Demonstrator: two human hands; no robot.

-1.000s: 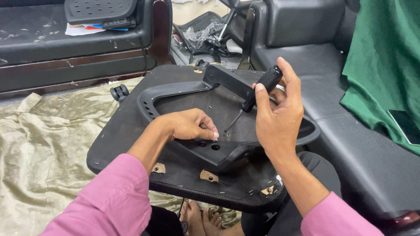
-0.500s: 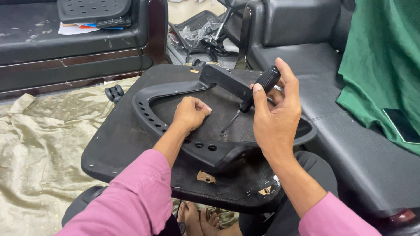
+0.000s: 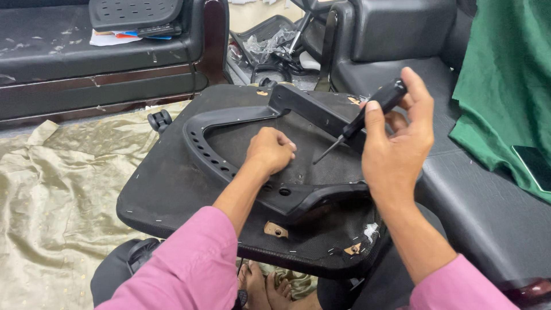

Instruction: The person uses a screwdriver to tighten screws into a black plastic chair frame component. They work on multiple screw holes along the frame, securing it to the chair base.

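Chair seat: the black seat base [image 3: 166, 189] lies upside down across the person's lap, in the middle of the view; a black curved plastic frame [image 3: 229, 117] rests on its underside, with a row of small holes along its left arm.
Cloth on floor: a crumpled golden-beige fabric [image 3: 51, 195] is spread at the left, under the seat's edge; a small caster wheel [image 3: 160, 120] is seen just beside the seat's upper left corner.
Left hand: the left hand [image 3: 271, 150] is closed into a loose fist and is pressed down on the seat inside the frame; whether something small is pinched in it cannot be told.
Screw holes: two round holes [image 3: 284, 191] are seen in the frame's lower bar, near the left wrist.
Screwdriver: the black-handled screwdriver [image 3: 360, 121] is held tilted, its tip pointing down and left toward the seat, apart from the surface.
Right hand: the right hand [image 3: 396, 143] is wrapped around the handle, thumb and fingers pinching it near the top.
Sofa and green cloth: a black sofa [image 3: 482, 195] stands at the right, with a green cloth [image 3: 505, 86] draped over it.
Doing it well: the frame should probably be kept pressed firmly, so that it does not slide, and the tip should be set straight into a hole before it is turned.
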